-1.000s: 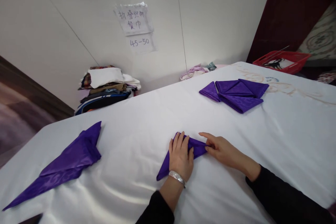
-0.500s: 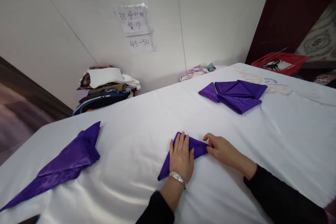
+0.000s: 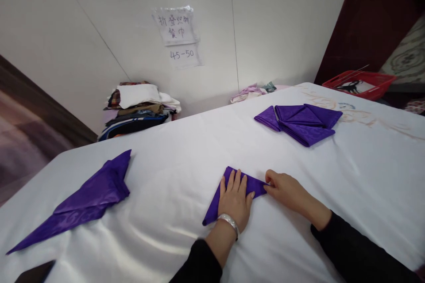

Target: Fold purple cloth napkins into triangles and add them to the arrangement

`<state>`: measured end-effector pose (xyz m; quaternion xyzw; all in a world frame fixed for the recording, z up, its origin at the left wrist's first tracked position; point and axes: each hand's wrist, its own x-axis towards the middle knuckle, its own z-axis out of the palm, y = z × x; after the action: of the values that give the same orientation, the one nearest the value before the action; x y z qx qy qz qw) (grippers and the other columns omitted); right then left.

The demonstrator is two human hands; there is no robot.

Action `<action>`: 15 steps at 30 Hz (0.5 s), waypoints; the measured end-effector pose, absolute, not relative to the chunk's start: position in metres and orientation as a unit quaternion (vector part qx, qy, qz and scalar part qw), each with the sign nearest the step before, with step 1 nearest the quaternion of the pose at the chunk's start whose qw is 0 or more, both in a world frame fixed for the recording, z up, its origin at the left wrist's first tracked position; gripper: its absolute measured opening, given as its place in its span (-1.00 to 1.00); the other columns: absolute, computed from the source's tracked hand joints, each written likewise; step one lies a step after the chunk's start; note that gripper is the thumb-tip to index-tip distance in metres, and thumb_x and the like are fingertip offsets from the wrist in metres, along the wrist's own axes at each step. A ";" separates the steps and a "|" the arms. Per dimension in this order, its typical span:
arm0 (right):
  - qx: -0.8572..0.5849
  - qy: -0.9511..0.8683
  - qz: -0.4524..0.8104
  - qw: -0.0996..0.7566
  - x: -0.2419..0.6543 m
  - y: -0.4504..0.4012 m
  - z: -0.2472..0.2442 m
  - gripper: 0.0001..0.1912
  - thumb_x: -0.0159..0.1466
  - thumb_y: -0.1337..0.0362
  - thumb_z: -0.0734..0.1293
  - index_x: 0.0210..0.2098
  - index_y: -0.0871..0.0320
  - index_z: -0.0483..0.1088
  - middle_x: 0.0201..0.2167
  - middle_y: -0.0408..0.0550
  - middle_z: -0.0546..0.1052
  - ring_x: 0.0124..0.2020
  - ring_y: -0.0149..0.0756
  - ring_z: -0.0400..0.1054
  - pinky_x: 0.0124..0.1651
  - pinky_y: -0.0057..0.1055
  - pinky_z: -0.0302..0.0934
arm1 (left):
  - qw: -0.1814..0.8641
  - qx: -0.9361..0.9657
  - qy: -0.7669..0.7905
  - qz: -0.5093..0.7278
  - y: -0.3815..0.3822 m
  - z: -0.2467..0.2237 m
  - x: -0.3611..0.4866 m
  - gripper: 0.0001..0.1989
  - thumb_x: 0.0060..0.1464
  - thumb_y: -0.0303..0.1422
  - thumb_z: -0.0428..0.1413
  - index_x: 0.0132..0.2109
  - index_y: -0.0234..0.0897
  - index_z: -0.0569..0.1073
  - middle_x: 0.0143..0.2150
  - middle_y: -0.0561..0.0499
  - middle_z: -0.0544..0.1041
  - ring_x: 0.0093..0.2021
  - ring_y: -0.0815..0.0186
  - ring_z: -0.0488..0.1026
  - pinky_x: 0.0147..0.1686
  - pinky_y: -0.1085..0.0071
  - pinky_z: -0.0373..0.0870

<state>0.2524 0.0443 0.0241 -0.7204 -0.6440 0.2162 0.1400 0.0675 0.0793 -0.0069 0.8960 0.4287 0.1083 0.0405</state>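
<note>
A purple cloth napkin (image 3: 212, 208), folded into a triangle, lies on the white tablecloth (image 3: 166, 177) in front of me. My left hand (image 3: 235, 201), with a silver bracelet at the wrist, rests flat on it with the fingers spread. Thumb and fingers of my right hand (image 3: 282, 188) pinch the napkin's right-hand corner. To the left lies a stack of loosely folded purple napkins (image 3: 89, 194), its long point toward the lower left. Several folded purple napkins (image 3: 302, 121) lie together at the far right.
Behind the table's far edge stands a pile of folded clothes (image 3: 139, 108); more crumpled fabric (image 3: 249, 92) lies further right. A red basket (image 3: 375, 90) is at the far right. A dark flat object (image 3: 36, 273) lies at the lower left. A handwritten sign (image 3: 179, 35) hangs on the wall.
The view has shifted slightly, so everything sits a little further right. My left hand's fingers are spread a little wider on the napkin; my right hand still pinches its corner.
</note>
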 end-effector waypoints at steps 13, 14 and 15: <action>-0.443 -0.833 0.193 0.269 0.197 0.018 0.016 -0.26 0.27 0.09 0.18 0.30 0.18 -0.23 0.32 0.07 -0.11 0.30 -0.12 -0.24 0.27 -0.13 -0.14 | 0.050 0.908 0.415 0.028 0.082 -0.010 0.070 -0.39 0.13 -0.06 -0.19 0.26 -0.25 0.10 0.32 -0.07 0.02 0.33 0.08 -0.20 0.22 -0.05 -0.16; -0.452 -0.830 0.199 0.260 0.196 0.019 0.013 -0.22 0.26 0.06 0.19 0.31 0.18 -0.27 0.32 0.07 -0.15 0.31 -0.11 -0.28 0.28 -0.11 -0.18 | 0.050 0.910 0.411 0.024 0.083 -0.010 0.070 -0.39 0.13 -0.06 -0.19 0.26 -0.24 0.10 0.32 -0.06 0.02 0.33 0.08 -0.21 0.22 -0.06 -0.17; -0.462 -0.825 0.205 0.251 0.195 0.020 0.010 -0.19 0.25 0.03 0.19 0.31 0.19 -0.29 0.33 0.07 -0.18 0.31 -0.10 -0.31 0.29 -0.10 -0.21 | 0.050 0.911 0.409 0.023 0.083 -0.010 0.070 -0.40 0.13 -0.06 -0.19 0.26 -0.22 0.09 0.32 -0.04 0.02 0.33 0.09 -0.21 0.22 -0.06 -0.17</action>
<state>0.1951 0.0200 0.0105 -0.4623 -0.8253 0.2053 0.2511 0.0700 0.0830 -0.0102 0.9109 0.4091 0.0234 0.0498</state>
